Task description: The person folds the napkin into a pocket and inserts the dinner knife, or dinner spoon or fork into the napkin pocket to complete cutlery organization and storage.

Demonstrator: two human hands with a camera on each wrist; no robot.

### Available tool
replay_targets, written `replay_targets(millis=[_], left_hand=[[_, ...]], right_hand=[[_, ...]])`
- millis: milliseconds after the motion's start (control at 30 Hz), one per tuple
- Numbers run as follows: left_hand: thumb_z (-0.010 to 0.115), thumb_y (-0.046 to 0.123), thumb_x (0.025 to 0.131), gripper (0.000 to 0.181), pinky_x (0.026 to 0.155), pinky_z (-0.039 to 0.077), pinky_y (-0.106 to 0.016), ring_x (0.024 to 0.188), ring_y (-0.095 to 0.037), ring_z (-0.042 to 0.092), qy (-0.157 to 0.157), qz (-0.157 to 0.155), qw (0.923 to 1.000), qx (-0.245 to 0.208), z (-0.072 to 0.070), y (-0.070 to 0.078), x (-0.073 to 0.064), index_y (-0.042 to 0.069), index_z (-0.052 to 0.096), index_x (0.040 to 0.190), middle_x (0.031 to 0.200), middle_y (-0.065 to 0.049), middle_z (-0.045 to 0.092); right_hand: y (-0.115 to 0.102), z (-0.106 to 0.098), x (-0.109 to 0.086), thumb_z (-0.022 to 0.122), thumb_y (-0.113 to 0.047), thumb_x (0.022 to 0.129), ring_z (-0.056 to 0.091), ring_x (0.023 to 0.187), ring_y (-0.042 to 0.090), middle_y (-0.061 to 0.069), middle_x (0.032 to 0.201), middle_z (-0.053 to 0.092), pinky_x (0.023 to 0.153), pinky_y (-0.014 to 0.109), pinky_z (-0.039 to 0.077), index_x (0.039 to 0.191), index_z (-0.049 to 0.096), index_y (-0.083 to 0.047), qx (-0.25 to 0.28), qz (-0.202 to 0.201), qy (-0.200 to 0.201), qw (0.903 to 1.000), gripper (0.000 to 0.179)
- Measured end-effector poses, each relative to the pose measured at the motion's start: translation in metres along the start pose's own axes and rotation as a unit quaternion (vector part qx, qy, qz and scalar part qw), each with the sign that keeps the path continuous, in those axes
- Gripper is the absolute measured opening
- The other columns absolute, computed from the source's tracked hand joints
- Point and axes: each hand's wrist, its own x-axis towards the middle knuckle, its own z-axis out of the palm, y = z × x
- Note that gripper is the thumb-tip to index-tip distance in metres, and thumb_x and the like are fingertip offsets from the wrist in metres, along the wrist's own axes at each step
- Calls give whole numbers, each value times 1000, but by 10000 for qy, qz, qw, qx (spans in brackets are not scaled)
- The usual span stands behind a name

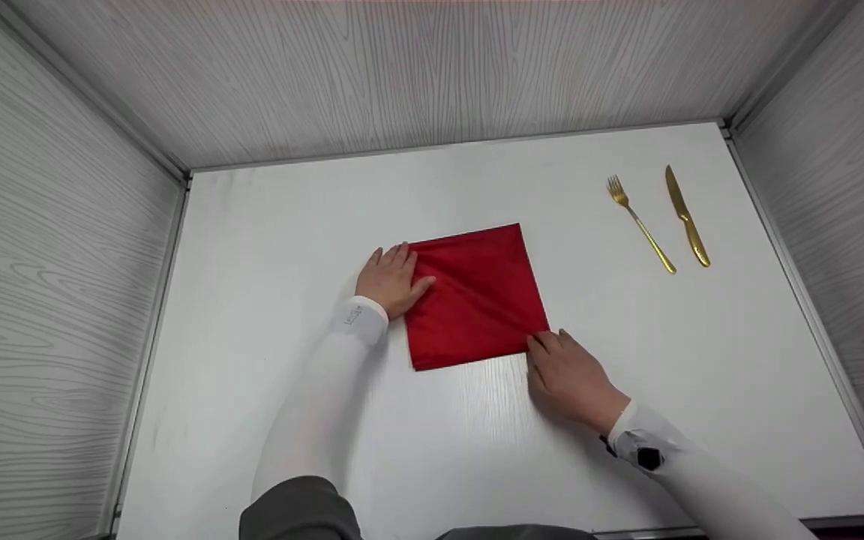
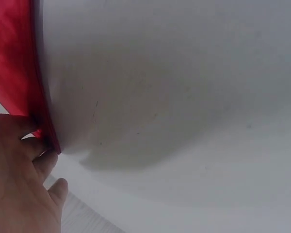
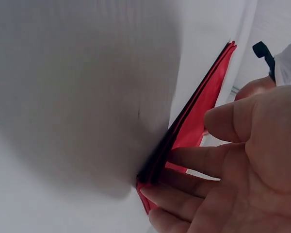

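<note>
A red cloth napkin [image 1: 477, 292], folded into a square with stacked layers, lies flat on the white table [image 1: 432, 450]. My left hand [image 1: 391, 281] rests at its far left corner, fingers extended along the edge and thumb on the cloth. In the left wrist view, fingers of that hand [image 2: 22, 179] touch the napkin's corner [image 2: 51, 131]. My right hand [image 1: 571, 375] touches the near right corner with its fingertips. The right wrist view shows several fingers of this hand [image 3: 223, 179] against the layered edge [image 3: 203, 111], the thumb held apart from them.
At the far right of the table lie a gold fork [image 1: 646, 232] and, to its right, a gold knife [image 1: 687, 217]. Wood-grain panels rise at the back [image 1: 432, 75], left [image 1: 49, 300] and right [image 1: 837, 187] of the table.
</note>
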Motion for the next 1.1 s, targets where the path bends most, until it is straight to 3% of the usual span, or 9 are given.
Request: replay_targets(millis=[267, 467, 667, 767, 900, 1100], left_hand=[[28, 62, 110, 78, 134, 13, -50, 160, -35, 27, 87, -68, 9998, -137, 1, -3, -20, 7, 32, 166, 172, -16, 31], [33, 59, 111, 77, 131, 23, -49, 155, -37, 37, 318, -122, 9986, -407, 7, -1, -41, 1, 39, 161, 166, -20, 40], [40, 54, 111, 70, 125, 34, -53, 138, -39, 54, 729, -153, 9967, -333, 12, 8, -64, -6, 58, 143, 143, -23, 60], [44, 51, 111, 66, 123, 36, -54, 132, -38, 56, 945, -156, 9949, -331, 15, 14, -74, -8, 63, 134, 134, -22, 63], [46, 49, 110, 64, 124, 36, -54, 135, -37, 54, 1050, -43, 9941, -255, 19, 20, -85, -8, 63, 134, 137, -19, 62], [41, 51, 111, 67, 126, 34, -52, 145, -38, 49, 844, 360, 9958, 59, 24, 31, -101, -6, 67, 134, 150, -18, 59]], right_hand=[[15, -4, 11, 56, -13, 106, 64, 128, 41, 26, 134, 67, 121, 59, 40, 140, 60, 12, -299, 155, 2, 9994, 43], [31, -4, 22, 53, -18, 106, 57, 135, 42, 25, 139, 63, 124, 59, 35, 146, 55, 11, -136, 400, -31, 9991, 49], [41, -4, 37, 55, -20, 105, 54, 135, 46, 28, 134, 61, 124, 61, 34, 140, 59, 13, -31, 562, 105, 9984, 48], [46, -5, 46, 55, -21, 105, 51, 137, 50, 28, 133, 61, 123, 64, 33, 138, 62, 12, -186, 602, 152, 9979, 47], [55, -7, 60, 52, -22, 105, 47, 140, 51, 26, 138, 60, 123, 66, 32, 140, 61, 10, -367, 769, 28, 9964, 48], [71, -10, 85, 50, -19, 106, 42, 146, 49, 25, 150, 55, 125, 65, 29, 149, 52, 7, -391, 924, -380, 9942, 51]])
